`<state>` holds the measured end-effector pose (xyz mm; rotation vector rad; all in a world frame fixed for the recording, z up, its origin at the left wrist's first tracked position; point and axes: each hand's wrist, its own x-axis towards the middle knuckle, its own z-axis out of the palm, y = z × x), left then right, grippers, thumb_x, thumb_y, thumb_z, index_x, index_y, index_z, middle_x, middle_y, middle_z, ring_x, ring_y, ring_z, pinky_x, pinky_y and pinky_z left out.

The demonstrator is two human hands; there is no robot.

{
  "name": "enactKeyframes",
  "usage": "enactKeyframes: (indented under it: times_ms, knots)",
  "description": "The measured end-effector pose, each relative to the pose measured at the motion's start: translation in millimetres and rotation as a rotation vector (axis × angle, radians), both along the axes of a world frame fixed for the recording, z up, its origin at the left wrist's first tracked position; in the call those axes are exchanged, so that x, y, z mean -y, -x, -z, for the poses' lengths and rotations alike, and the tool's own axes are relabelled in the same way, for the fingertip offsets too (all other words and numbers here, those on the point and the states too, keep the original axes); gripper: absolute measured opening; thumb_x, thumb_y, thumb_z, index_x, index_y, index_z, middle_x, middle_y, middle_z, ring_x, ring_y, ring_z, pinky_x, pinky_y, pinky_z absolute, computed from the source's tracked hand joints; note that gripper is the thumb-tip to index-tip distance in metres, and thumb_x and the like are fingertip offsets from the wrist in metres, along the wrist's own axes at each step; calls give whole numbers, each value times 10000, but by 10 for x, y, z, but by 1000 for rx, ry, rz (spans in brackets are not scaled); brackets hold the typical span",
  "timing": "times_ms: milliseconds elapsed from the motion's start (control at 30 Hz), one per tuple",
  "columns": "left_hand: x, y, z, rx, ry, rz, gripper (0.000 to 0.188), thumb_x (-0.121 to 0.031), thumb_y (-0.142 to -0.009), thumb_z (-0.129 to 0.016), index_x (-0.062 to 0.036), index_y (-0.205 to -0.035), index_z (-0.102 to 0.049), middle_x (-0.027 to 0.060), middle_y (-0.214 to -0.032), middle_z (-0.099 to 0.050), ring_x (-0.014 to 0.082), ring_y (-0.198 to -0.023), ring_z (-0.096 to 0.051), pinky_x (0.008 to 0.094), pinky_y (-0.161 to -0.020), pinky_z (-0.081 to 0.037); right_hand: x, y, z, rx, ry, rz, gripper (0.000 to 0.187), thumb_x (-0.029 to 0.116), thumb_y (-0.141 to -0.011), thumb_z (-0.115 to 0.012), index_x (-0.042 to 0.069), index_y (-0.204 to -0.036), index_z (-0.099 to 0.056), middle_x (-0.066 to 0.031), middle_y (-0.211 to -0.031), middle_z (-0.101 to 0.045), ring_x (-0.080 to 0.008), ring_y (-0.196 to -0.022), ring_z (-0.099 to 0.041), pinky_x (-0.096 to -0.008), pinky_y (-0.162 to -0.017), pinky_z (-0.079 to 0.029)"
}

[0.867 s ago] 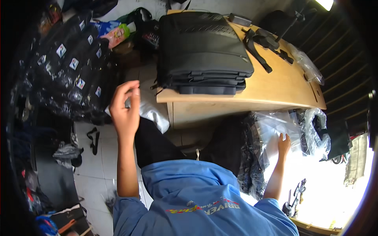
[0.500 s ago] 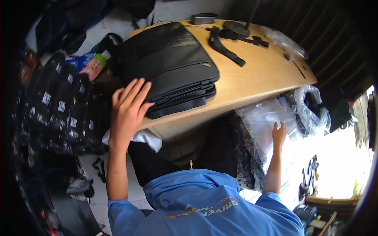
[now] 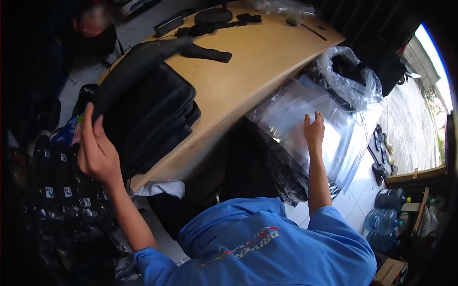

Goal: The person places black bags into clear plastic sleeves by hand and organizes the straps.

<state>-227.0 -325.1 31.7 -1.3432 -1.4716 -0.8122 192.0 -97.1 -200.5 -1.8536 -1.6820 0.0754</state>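
Observation:
On the left of the desk lies a stack of flat black bags, with zipped edges facing me. My left hand is closed on the near left edge of the top black bag, which is tilted up off the stack and slightly blurred. The fingers are straight, with the thumb pressed against the bag's edge. Over a pile of clear plastic bags to the right hovers my right hand. Its fingers are apart and hold nothing; whether they touch the plastic I cannot tell.
The wooden desk carries a black strap, a round black stand base and a small dark box. Plastic-wrapped black goods stand at left. Crumpled clear wrap lies beyond the bags; blue water bottles lie at lower right.
The top black bag has gone from lying flat to tilted up, its edge now in my left hand. My view has swung right, and my right hand is still above the clear plastic.

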Motion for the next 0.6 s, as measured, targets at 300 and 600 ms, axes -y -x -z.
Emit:
enactKeyframes:
  times_ms: [300,600]
  knots:
    - [-1222,-1615,-265,81,17,436,240,-28,-801,-658,52,-1023,-615,173,-943,-663,286,-844,-671,336,-737,-547,246,-23,-519,-800,-59,-223,425,330,-907,-558,10,-1187,-565,-171,-1139,-617,-284,-1043,-600,-376,-877,-472]
    - [-1712,-2899,808,-89,441,660,287,-75,-820,-595,59,-1074,-575,195,-1061,-629,320,-1006,-616,399,-888,-486,-168,7,-1078,-1972,319,-761,190,157,-869,-558,33,-1012,-537,-80,-891,-596,-186,-792,-613,-324,-718,-532]
